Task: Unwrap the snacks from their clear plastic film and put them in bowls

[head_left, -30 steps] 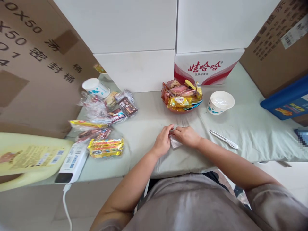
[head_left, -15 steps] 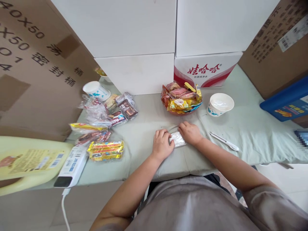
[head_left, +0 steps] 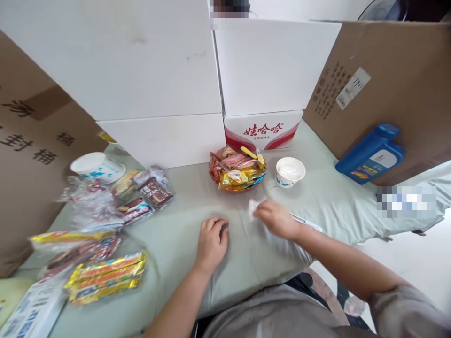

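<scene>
My right hand (head_left: 276,219) is raised a little over the green cloth. Its fingers are closed on a small whitish packet (head_left: 252,209), smeared by motion; its kind is unclear. My left hand (head_left: 212,240) rests on the cloth with its fingers loosely bent, thumb apart, and nothing visible in it. A slim white utility knife or pen (head_left: 307,222) lies partly behind my right wrist. Beyond the hands stands a reddish clear bowl (head_left: 237,188) heaped with wrapped snacks (head_left: 238,164). To its right is a white paper bowl (head_left: 289,172) with clear plastic inside.
Several packaged snacks (head_left: 107,274) lie along the left, with another paper bowl (head_left: 98,168) behind them. A white power bank-like box (head_left: 33,305) sits at lower left. White cartons (head_left: 158,141) wall the back; a blue bottle (head_left: 369,155) leans by a brown carton (head_left: 398,94) at right.
My right hand has lifted away rightward with the whitish packet, which lay between both hands before. My left hand stays on the cloth. The view has turned to the right.
</scene>
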Demonstrator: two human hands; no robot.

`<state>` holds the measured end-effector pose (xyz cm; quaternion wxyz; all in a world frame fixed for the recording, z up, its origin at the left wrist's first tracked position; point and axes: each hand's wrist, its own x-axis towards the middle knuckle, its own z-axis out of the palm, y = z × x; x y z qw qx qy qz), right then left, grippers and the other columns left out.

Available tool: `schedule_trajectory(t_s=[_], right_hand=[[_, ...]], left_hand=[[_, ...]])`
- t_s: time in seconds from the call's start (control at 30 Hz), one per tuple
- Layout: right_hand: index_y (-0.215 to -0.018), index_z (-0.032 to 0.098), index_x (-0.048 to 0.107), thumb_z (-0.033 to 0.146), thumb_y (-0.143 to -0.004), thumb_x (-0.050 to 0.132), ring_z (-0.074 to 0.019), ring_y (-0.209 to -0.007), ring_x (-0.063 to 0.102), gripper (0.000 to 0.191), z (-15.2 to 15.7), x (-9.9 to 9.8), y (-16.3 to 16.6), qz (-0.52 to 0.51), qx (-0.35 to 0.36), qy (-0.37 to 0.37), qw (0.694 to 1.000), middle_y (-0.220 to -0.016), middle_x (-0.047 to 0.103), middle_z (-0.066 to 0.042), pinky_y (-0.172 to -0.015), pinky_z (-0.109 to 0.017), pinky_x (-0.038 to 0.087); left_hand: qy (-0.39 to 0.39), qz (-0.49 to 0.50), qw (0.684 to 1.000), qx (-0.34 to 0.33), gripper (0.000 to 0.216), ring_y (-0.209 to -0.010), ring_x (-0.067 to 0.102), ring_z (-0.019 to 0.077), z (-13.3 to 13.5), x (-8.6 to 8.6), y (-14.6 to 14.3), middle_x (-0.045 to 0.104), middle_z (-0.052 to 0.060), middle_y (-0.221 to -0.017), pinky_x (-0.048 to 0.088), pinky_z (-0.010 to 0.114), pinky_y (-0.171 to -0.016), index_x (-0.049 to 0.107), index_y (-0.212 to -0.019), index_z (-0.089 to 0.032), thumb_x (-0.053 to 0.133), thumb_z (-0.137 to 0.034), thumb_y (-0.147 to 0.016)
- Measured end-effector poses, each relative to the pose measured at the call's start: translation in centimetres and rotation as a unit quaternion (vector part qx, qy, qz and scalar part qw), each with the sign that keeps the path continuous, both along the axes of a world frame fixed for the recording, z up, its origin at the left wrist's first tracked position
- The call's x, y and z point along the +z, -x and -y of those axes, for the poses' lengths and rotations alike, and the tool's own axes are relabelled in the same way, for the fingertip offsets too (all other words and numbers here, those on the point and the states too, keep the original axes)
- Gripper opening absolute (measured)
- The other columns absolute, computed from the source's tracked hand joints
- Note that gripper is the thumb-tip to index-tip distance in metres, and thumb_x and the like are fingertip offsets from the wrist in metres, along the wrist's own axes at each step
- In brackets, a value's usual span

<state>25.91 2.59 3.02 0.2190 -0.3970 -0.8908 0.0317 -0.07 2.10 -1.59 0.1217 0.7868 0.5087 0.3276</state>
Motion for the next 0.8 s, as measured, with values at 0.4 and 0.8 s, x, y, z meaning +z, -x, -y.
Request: schedule_trajectory(t_s=[0.4,0.8], right_hand=[[-0.089,0.011,0.070,0.027,-0.089,0.061,-0.0178,-0.085,0.064,0.019,-13.8,5.6,-8.3,0.199,-0.334,0.325,0.862,-0.091,0.069,-0.006,-0.080,-0.031,0.049],[-0.108,0.012,0.068,0.024,-0.091,0.050,-0.0150,-0.081,0.062,0.028,-10.7,7.4,-8.7,0.172,-0.282,0.280,0.901,-0.102,0.070,-0.013,-0.068,-0.029,0.037]], left_hand=[[0.014,-0.014,1.000,-0.006,0.018,-0.098,0.053,0.0252,-0.1,0.4,-0.4,0.062,0.008,-0.102,0.050,0.043,-0.087,0.066,-0.097,-0.020,0.054,-0.017,-0.085],[0.077,-0.048,0.996,-0.021,0.019,-0.100,0.057,0.0216,-0.2,2.0,0.2,0.065,0.007,-0.104,0.051,0.039,-0.091,0.067,-0.098,-0.020,0.059,-0.014,-0.081]])
